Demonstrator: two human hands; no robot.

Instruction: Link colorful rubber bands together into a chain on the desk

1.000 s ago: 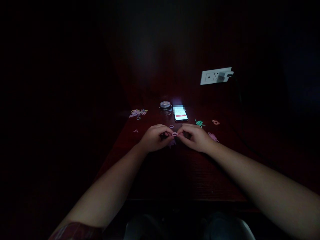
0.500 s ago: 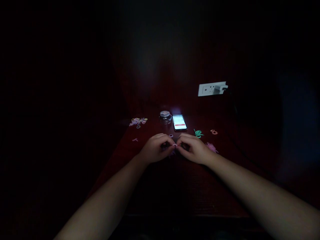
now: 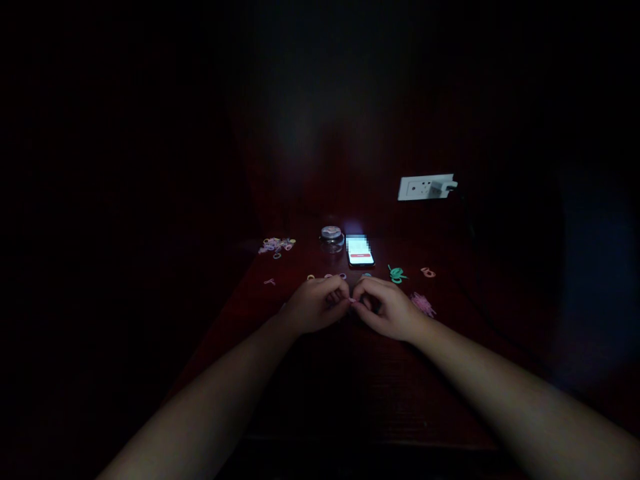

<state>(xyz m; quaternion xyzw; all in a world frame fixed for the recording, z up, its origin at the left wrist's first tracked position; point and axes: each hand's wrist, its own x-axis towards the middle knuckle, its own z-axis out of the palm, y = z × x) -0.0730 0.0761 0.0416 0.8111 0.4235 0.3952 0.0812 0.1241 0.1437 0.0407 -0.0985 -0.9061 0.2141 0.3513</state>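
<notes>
My left hand point(image 3: 318, 307) and my right hand point(image 3: 387, 310) meet over the middle of the table, fingertips almost touching. Thumb and forefinger of each are pinched on a small pink hair tie point(image 3: 352, 300), which shows only as a short strip between them. Just beyond my fingers lie a few loose hair ties, among them a yellow one point(image 3: 311, 277) and a purple one point(image 3: 343, 276); my hands partly cover this row. Beside my right wrist is a heap of thin pink strips point(image 3: 423, 304).
A lidded clear jar point(image 3: 331, 240) and a lit phone point(image 3: 360, 251) stand at the back. Mixed hair ties point(image 3: 277, 247) are piled at the left. Green bands point(image 3: 397, 274) and orange bands point(image 3: 428, 272) lie right. A wall socket point(image 3: 425, 187) holds a plug.
Both hands sit slightly lower in view, uncovering more hair ties behind them. The pink one between my fingers looked round before and appears narrow now. The whole scene has shifted slightly downward.
</notes>
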